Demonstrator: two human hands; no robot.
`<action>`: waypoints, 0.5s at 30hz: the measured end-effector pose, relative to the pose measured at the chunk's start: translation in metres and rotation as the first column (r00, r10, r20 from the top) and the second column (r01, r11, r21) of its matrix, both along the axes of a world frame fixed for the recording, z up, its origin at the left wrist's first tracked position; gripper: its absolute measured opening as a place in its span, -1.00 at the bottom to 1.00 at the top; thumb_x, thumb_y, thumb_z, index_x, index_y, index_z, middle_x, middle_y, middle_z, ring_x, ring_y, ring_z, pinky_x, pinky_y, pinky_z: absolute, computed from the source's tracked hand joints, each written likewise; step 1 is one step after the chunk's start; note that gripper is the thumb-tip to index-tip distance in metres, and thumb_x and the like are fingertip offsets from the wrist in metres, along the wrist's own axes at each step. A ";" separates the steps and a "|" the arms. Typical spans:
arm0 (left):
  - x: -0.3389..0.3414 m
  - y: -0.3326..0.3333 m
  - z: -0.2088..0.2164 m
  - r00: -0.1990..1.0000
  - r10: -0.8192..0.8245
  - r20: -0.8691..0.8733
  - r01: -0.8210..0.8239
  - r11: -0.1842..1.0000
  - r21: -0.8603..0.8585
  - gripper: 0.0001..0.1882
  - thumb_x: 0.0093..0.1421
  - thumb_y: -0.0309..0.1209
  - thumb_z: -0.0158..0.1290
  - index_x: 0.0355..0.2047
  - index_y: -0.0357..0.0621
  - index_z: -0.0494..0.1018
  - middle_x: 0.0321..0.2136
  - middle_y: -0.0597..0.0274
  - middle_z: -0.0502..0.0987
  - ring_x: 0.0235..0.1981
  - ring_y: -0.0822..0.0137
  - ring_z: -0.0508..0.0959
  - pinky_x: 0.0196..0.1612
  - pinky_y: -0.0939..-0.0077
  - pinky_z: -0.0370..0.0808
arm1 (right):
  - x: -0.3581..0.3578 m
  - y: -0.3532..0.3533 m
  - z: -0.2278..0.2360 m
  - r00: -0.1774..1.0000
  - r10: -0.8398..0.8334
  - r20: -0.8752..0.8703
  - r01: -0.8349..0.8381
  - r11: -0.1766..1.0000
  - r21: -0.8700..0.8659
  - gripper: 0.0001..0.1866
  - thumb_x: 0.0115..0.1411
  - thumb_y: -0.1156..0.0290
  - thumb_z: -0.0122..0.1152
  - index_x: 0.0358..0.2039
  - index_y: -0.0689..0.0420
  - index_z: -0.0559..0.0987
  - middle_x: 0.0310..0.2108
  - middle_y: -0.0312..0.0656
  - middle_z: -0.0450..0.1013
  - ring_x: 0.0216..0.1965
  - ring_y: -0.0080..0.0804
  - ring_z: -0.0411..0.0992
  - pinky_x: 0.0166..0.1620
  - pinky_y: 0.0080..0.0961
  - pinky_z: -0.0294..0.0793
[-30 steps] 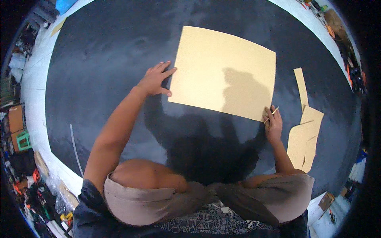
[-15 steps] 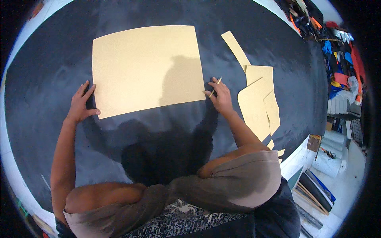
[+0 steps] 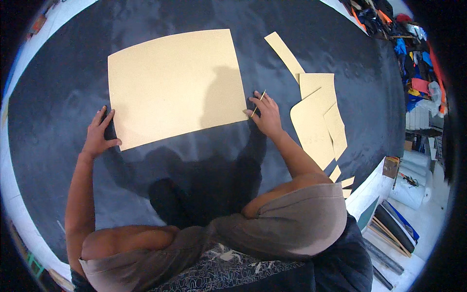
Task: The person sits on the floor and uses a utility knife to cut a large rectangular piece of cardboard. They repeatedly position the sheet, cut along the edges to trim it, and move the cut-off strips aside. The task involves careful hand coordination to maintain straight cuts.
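A large cream-coloured card sheet (image 3: 165,82) lies flat on the dark table covering, its far edge gently curved. My left hand (image 3: 98,137) is at the sheet's near left corner, fingers and thumb spread along its edge, the thumb touching the corner. At the near right corner rests my right hand (image 3: 267,117), with its thumb against the sheet's edge. A thin yellow pencil (image 3: 263,95) is held slantwise between the fingers of that hand.
Right of the sheet lie several cut card pieces (image 3: 311,126), partly overlapping, with a long narrow strip (image 3: 284,53) beyond them. Smaller scraps (image 3: 347,182) lie nearer me. Off the table at right are clear plastic rolls (image 3: 409,187), long tubes and bars (image 3: 391,236), and a colourful heap (image 3: 418,85).
The whole view has turned slightly, so the sheet appears lower at its left and the card pieces higher at right. Both hands stay at the sheet's corners, with the pencil still held.
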State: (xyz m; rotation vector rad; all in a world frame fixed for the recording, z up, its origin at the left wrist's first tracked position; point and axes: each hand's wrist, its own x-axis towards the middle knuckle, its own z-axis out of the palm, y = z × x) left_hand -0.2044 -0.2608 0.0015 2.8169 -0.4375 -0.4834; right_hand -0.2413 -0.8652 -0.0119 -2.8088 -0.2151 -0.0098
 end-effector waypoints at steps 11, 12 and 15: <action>0.000 -0.010 0.003 1.000 0.014 -0.009 -0.014 1.000 0.002 0.26 -0.36 0.02 0.52 0.43 0.23 0.22 0.48 0.01 0.07 0.46 -0.22 0.08 0.43 -0.12 0.13 | -0.003 -0.010 -0.006 1.000 0.007 0.018 -0.007 1.000 -0.006 -0.46 0.18 -0.03 0.36 0.08 0.01 0.60 0.30 -0.12 0.40 0.35 0.03 0.24 0.34 0.02 0.17; 0.001 -0.010 0.003 1.000 0.003 -0.002 -0.003 1.000 -0.007 0.26 -0.35 0.03 0.52 0.43 0.22 0.22 0.48 0.00 0.08 0.46 -0.22 0.09 0.43 -0.11 0.13 | -0.002 -0.010 -0.006 1.000 0.003 0.018 -0.003 1.000 0.001 -0.46 0.18 -0.02 0.36 0.08 0.01 0.61 0.30 -0.13 0.40 0.36 0.02 0.24 0.35 0.02 0.17; 0.001 -0.003 0.004 1.000 -0.022 0.022 0.023 0.999 -0.030 0.25 -0.33 0.04 0.51 0.43 0.18 0.23 0.47 -0.04 0.10 0.45 -0.23 0.11 0.43 -0.08 0.14 | 0.002 -0.005 -0.009 1.000 -0.002 0.023 0.002 1.000 0.014 -0.47 0.17 -0.01 0.38 0.07 0.02 0.61 0.29 -0.12 0.41 0.36 0.02 0.25 0.35 0.02 0.17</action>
